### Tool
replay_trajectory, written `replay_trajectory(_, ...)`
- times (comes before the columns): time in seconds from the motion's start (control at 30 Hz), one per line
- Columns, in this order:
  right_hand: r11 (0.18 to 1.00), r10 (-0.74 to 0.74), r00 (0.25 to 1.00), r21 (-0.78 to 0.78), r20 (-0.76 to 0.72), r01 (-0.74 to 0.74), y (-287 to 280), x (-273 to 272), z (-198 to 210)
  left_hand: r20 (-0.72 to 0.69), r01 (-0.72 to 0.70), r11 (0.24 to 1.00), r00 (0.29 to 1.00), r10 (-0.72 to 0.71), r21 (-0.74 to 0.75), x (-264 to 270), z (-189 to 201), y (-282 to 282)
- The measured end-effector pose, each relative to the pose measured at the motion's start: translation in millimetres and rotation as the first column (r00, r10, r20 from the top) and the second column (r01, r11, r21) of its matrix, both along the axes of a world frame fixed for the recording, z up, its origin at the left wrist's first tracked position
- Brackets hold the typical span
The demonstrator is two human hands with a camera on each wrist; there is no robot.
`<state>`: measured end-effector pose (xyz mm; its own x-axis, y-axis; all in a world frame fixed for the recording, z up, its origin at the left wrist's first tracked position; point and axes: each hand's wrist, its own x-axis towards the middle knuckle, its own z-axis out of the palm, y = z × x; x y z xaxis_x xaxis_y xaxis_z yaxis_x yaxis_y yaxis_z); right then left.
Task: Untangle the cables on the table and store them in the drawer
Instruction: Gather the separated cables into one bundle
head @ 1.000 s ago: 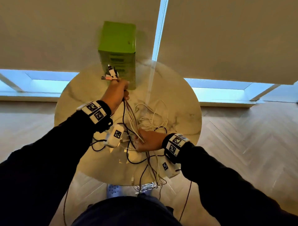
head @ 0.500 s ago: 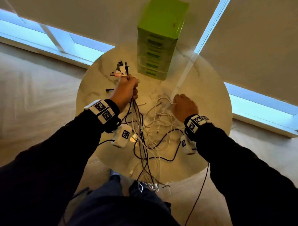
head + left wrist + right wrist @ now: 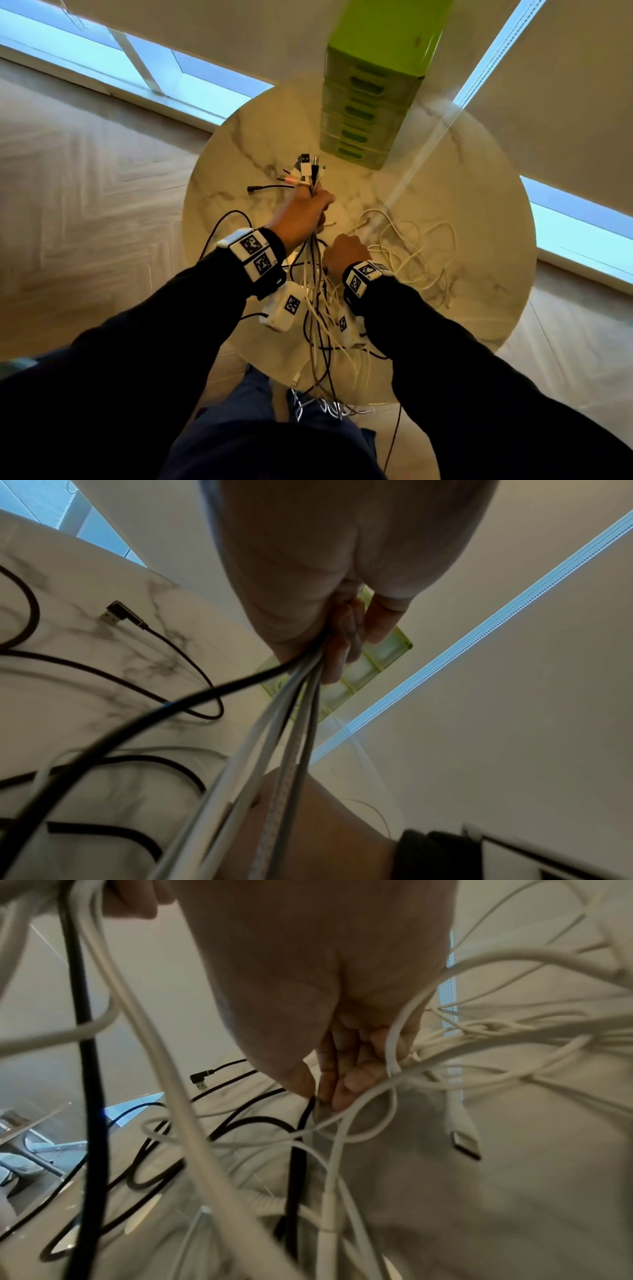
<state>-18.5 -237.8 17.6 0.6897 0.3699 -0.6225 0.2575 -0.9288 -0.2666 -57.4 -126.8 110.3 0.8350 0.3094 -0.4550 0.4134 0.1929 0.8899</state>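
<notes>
My left hand (image 3: 305, 214) grips a bundle of white and black cables (image 3: 317, 274) raised above the round marble table (image 3: 479, 192); their plugs (image 3: 306, 169) fan out above the fist. The left wrist view shows the strands (image 3: 274, 723) running down from the curled fingers (image 3: 346, 642). My right hand (image 3: 346, 251) sits just right of the bundle, low over the table. In the right wrist view its thumb and fingers (image 3: 346, 1080) pinch a black cable (image 3: 298, 1150) among white loops. A white tangle (image 3: 411, 246) lies to its right. The green drawer unit (image 3: 370, 102) stands at the far edge, drawers closed.
A loose black cable with an angled plug (image 3: 263, 187) lies left of my raised hand. Several strands hang over the near table edge (image 3: 329, 404) toward my legs. Wooden floor surrounds the table; windows (image 3: 191, 85) run along the wall behind.
My right hand has come back from the far white tangle toward the bundle and now pinches a black cable. The left hand keeps the bundle raised; the head view has shifted.
</notes>
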Motion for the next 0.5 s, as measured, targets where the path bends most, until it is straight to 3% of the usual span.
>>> replay_trajectory(0.2,0.984,-0.179,0.981,-0.023,-0.073,0.178,10,3,4,-0.015,0.022,0.999,1.0,-0.023,-0.032,0,-3,3)
replay_trajectory(0.4,0.992,-0.106,0.993,-0.07,-0.047,0.103,6,3,0,-0.004,0.066,0.997,0.998,-0.067,-0.047,-2,-5,7)
replay_trajectory(0.5,0.996,-0.091,0.996,0.027,0.01,0.09,-3,5,-1,0.003,0.092,0.995,0.996,-0.092,-0.047,-5,-8,11)
